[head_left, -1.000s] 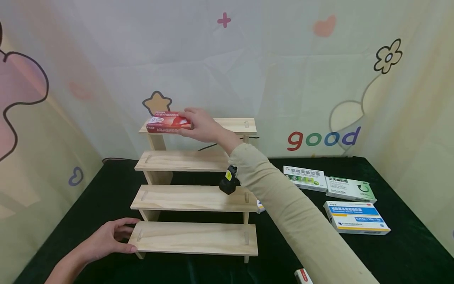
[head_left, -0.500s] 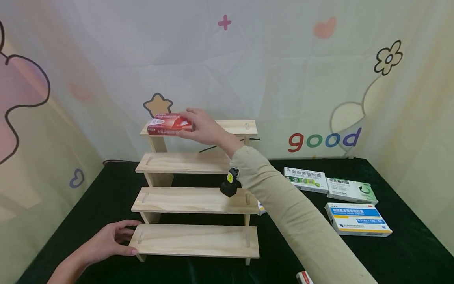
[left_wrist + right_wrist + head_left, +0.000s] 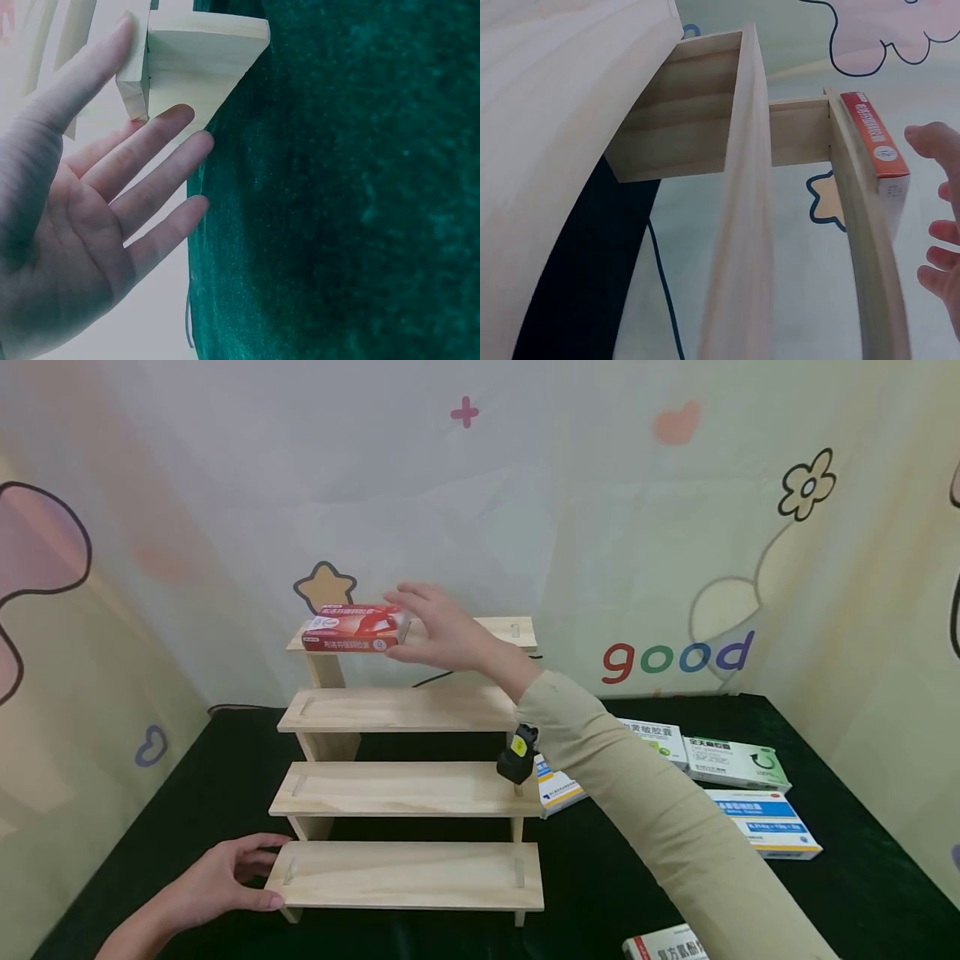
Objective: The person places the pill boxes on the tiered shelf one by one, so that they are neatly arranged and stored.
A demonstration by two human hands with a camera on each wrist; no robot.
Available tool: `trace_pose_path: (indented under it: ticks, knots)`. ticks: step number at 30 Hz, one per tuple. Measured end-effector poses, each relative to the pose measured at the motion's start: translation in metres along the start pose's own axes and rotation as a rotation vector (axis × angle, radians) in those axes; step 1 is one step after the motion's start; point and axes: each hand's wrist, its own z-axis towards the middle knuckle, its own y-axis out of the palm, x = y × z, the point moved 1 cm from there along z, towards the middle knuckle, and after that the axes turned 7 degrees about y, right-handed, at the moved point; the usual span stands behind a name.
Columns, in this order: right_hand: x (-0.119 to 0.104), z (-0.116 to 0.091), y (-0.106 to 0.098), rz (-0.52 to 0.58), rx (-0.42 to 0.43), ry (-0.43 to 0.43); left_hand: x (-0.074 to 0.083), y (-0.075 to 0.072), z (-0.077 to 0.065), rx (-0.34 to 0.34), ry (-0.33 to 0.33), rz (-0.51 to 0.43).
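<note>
A red medicine box (image 3: 352, 628) lies on the left part of the top board of a stepped wooden display rack (image 3: 405, 872). Just right of the box is my right hand (image 3: 442, 631), thumb and fingers spread; in the right wrist view a gap shows between that hand (image 3: 941, 202) and the medicine box (image 3: 874, 139). My left hand (image 3: 217, 881) holds the left end of the lowest board, thumb at its front corner and index finger at its back corner. In the left wrist view, the other fingers of the left hand (image 3: 90, 217) extend past the board.
Right of the rack, a white-green box (image 3: 738, 762), another white-green box (image 3: 660, 739) and a blue-white box (image 3: 772, 827) lie on the dark green cloth (image 3: 585, 877). Another blue-white box (image 3: 555, 789) lies by the rack. A white box (image 3: 667, 945) is partly under the sleeve.
My right hand has let go of the red medicine box and moved slightly right, its fingers spreading. The box stays on the top board. The left hand keeps its place on the rack.
</note>
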Motion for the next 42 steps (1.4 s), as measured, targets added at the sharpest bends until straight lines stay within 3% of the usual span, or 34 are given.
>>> trace_pose_path:
  ticks: [17,24,42]
  knots:
    - [0.022,-0.048,-0.031,-0.060,0.010,-0.096,-0.002,-0.002,-0.002,-0.018,0.000,-0.030]
    - [0.029,-0.067,-0.037,-0.094,0.005,-0.095,0.000,0.000,-0.002,-0.032,0.005,-0.061]
    - [0.051,-0.117,-0.041,-0.145,-0.028,-0.075,0.000,0.002,-0.001,-0.026,-0.009,-0.025]
